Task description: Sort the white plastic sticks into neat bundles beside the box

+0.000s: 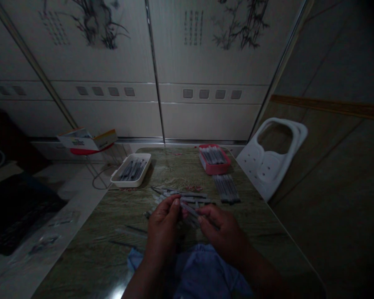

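My left hand [164, 220] and my right hand [222, 230] are closed on opposite ends of one pale, translucent pen [190, 209], which slants down to the right between them. Beneath and beyond it lies a loose pile of similar pens [187, 195] with dark ends. A neat row of pens [226, 189] lies to the right of the pile. Behind that row stands a pink basket [218, 168] filled with pens. At the back left, a white tray [131, 183] holds more dark-ended pens. Fine detail is dim.
The marbled table [249, 241] bears small reddish bits [193, 188] near the pile and several thin pens at the left. Blue cloth [205, 272] lies at the near edge. A white folded chair [268, 162] stands right; an open box [87, 141] sits on a red stool at left.
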Motion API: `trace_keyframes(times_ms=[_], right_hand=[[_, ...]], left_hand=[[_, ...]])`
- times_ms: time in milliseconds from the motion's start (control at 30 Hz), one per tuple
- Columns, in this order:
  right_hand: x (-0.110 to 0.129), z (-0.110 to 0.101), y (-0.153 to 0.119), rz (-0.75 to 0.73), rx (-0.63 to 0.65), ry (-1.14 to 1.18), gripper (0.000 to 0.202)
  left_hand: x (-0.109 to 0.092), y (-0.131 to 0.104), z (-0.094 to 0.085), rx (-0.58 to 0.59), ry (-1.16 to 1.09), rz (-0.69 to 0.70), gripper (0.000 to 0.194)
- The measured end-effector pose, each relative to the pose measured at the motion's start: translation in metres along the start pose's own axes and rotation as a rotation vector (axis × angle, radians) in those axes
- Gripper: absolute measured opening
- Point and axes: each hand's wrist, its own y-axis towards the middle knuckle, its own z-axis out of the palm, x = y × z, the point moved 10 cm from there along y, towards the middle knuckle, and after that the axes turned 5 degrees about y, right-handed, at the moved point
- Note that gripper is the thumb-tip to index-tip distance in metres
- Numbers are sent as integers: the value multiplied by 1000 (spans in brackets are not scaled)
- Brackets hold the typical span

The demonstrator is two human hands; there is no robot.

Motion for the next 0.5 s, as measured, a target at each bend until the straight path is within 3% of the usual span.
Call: trace_keyframes(times_ms=[167, 300, 500], right_hand=[[-6, 4, 3, 12, -3, 17, 19], [-9, 6, 10, 23, 27, 55, 24], [-25, -7, 11, 149, 76, 29, 22]], left_hand=[[6, 4, 1, 1, -42, -1, 48], [10, 13, -9, -18, -53, 27, 50], [13, 19, -22, -78, -38, 44, 56]])
